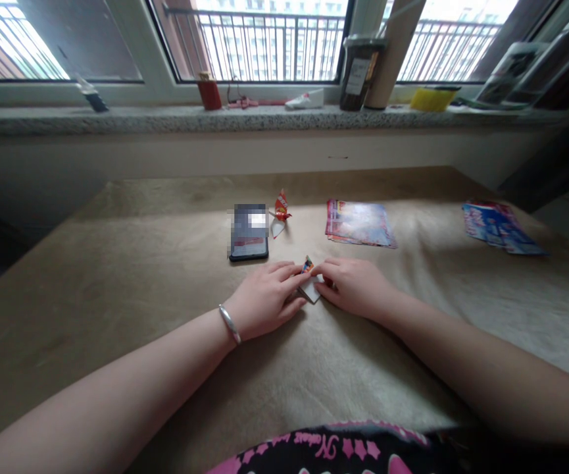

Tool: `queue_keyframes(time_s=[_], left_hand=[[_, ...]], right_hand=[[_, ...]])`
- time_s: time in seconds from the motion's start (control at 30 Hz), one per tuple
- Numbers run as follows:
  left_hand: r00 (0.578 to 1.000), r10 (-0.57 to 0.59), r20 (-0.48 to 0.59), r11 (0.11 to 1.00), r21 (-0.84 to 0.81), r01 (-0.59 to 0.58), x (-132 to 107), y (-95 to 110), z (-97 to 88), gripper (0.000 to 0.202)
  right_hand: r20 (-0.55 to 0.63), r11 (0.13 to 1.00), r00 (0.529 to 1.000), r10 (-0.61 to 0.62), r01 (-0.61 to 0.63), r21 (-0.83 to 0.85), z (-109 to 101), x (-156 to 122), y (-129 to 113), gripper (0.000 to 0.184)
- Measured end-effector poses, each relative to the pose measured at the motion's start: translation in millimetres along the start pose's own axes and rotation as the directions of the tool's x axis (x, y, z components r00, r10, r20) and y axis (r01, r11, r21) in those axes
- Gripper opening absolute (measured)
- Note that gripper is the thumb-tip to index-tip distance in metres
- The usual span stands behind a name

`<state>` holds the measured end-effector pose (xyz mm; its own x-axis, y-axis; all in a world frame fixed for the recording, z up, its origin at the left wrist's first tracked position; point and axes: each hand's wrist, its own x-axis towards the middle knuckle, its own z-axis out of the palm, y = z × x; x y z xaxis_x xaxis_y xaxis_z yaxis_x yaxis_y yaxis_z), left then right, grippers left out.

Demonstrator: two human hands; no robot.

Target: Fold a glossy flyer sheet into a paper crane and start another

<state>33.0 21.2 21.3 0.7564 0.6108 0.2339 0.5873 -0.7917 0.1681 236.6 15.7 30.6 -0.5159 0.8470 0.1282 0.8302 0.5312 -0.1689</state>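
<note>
A small folded piece of paper (pixel 312 291), white with a colourful printed tip, lies on the table between both hands. My left hand (pixel 269 296) holds its left side, the fingers reaching over it and the thumb at the near edge. On the right side, my right hand (pixel 356 286) pinches the paper with curled fingers. Part of the paper is hidden under the fingers. Just beyond the left hand lies a phone (pixel 248 247), its screen blurred out. A red folded paper figure (pixel 281 207) with a white part stands next to the phone.
A stack of printed sheets (pixel 360 224) lies beyond my right hand, and more blue and red sheets (pixel 498 227) are fanned out at the far right. Along the windowsill (pixel 156 122) stand a red container (pixel 209 92), a dark lidded jar (pixel 360 72) and a yellow object (pixel 432 99).
</note>
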Motion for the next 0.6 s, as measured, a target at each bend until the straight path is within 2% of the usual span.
queue_keyframes(time_s=[0.1,0.23,0.5,0.6], left_hand=[[0.999,-0.015,0.038,1.0,0.023,0.015,0,-2,2.6,0.044],[0.999,-0.029,0.03,0.998,0.056,0.027,0,-3,4.2,0.043],[0.999,0.022,0.05,0.999,0.038,-0.024,2,-3,3.6,0.041],[0.998,0.042,0.055,0.998,0.045,-0.045,2,-4,4.0,0.041]], right_hand=[[-0.033,1.0,0.999,-0.008,0.008,-0.017,4,1,4,0.022],[-0.077,0.999,0.996,-0.036,0.033,-0.044,8,1,9,0.025],[-0.071,0.99,0.994,-0.081,0.072,-0.125,11,5,7,0.032],[-0.045,0.989,0.997,-0.064,0.057,-0.137,12,8,8,0.034]])
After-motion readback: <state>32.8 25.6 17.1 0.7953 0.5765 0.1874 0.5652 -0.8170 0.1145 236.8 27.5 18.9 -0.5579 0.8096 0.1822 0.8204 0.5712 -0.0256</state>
